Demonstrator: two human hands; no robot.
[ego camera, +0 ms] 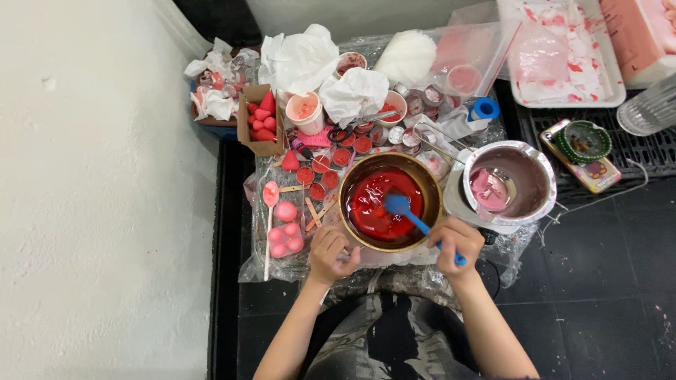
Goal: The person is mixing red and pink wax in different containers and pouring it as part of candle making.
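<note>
A brass-coloured bowl (350,184) holds glossy red liquid (377,204). My right hand (456,243) grips the handle of a blue spatula (401,207), whose blade rests in the red liquid. My left hand (332,250) is curled against the bowl's near-left rim. To the right, a steel pot (542,184) holds pale pink material (489,190).
Several small red-filled cups (331,165), pink moulded shapes (284,229), wooden sticks and a pink spoon lie left of the bowl. Crumpled tissues (355,91), a cardboard box of red shapes (262,119), plastic bags, a white tray (563,60) and a blue cap (484,109) crowd the back. White wall at left.
</note>
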